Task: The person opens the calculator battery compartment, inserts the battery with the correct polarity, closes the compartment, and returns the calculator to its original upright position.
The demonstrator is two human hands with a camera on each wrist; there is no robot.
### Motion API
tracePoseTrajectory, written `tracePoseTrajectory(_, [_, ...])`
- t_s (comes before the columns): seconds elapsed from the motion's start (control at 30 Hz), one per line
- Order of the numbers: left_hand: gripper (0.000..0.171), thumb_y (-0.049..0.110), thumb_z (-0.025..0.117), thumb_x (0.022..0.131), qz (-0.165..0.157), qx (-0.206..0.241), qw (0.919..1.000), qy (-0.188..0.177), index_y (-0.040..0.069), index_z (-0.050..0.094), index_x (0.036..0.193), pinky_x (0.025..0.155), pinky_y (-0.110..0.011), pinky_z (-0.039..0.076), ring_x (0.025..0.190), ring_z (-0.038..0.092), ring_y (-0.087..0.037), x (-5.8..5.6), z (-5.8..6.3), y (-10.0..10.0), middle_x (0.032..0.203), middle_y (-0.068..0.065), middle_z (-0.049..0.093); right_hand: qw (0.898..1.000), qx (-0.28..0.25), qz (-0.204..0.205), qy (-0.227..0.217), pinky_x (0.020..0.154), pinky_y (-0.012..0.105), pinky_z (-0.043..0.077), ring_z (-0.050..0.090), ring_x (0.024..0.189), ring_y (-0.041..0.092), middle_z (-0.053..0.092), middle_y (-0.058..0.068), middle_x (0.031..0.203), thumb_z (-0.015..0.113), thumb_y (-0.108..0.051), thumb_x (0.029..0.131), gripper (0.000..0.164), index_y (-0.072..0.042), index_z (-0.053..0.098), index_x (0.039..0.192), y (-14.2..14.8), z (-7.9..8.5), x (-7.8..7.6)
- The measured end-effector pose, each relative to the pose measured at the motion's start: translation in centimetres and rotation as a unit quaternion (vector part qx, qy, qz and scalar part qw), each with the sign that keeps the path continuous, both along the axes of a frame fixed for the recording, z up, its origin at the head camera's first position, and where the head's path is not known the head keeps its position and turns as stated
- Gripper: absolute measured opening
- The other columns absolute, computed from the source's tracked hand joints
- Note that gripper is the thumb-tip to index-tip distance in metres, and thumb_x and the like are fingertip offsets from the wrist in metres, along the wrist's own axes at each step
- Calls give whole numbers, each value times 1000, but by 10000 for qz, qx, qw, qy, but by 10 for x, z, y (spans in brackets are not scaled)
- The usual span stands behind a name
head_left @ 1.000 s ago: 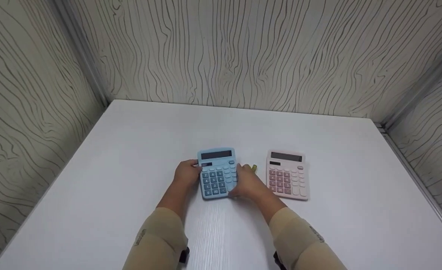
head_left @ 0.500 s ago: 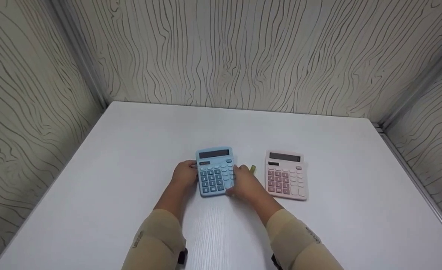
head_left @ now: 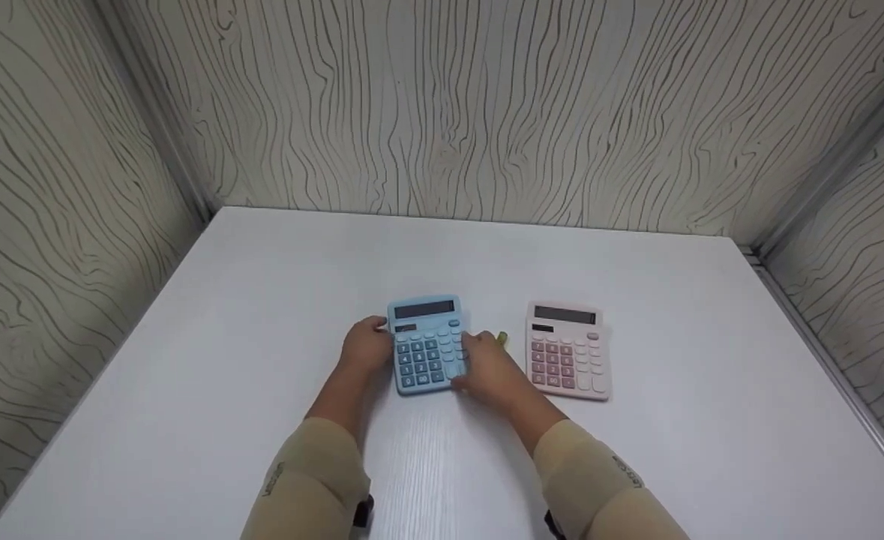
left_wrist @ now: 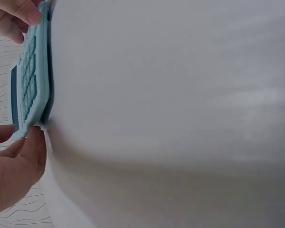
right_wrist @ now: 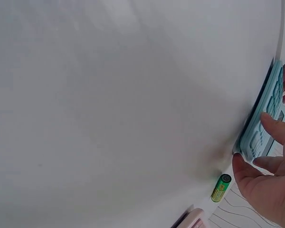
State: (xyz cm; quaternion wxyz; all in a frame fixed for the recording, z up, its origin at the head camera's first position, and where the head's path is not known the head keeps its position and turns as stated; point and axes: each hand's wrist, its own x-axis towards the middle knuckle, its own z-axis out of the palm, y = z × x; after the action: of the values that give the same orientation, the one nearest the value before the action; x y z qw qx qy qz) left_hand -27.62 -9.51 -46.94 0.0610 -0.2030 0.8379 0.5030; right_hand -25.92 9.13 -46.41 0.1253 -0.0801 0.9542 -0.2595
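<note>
A blue calculator [head_left: 424, 345] lies face up in front of me, a little tilted, with its dark display at the far end. My left hand [head_left: 367, 347] holds its left edge; in the left wrist view the thumb is above that edge and the fingers [left_wrist: 34, 147] are below it. From the other side my right hand [head_left: 490, 367] grips the right edge, thumb [right_wrist: 271, 124] over the keys and fingertips right at the rim underneath. Just beyond the right hand lies a green battery [right_wrist: 221, 188], partly hidden in the head view. The calculator's underside is hidden.
To the right, a pink calculator [head_left: 567, 351] lies face up on the white table [head_left: 674, 315]. Wood-grain patterned panels [head_left: 442, 112] stand behind the table and at both sides.
Things in the head view have drifted slightly left together. Both hands keep their hold on the blue calculator, which has barely moved relative to the pink one.
</note>
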Motion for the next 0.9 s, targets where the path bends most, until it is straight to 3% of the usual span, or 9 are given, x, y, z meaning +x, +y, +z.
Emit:
tracePoseTrajectory(0.13, [42, 17, 47, 92, 125, 20, 9999, 57, 9, 45, 133, 101, -40, 36, 124, 42, -28, -5, 5, 0, 130, -13, 49, 9998, -114, -134, 44, 105, 44, 30, 38, 126, 32, 40, 17, 136, 70, -27, 79, 71, -11, 38, 139, 10, 5, -3])
tracePoseTrajectory(0.43, [41, 19, 49, 92, 16, 261, 9987, 448, 13, 45, 133, 100, -38, 38, 123, 42, -25, -5, 25, 14, 130, -9, 46, 9986, -235, -394, 256, 104, 46, 30, 37, 127, 31, 40, 13, 137, 66, -24, 83, 58, -16, 43, 135, 50, 20, -10])
tracePoseTrajectory(0.6, [38, 19, 51, 91, -286, 185, 9969, 713, 14, 49, 129, 100, -37, 37, 121, 45, -23, -5, 34, 34, 125, -7, 51, 9980, -236, -384, 446, 104, 47, 30, 37, 127, 32, 40, 16, 137, 63, -22, 86, 55, -11, 42, 135, 75, 23, -12])
tracePoseTrajectory(0.9, [36, 22, 52, 92, -1064, 290, 9922, 587, 16, 51, 127, 95, -37, 42, 117, 48, -22, -6, 40, 76, 126, -5, 52, 9941, -549, -904, 241, 100, 47, 35, 41, 123, 34, 38, 15, 137, 59, -23, 89, 55, -10, 38, 138, 115, 29, -14])
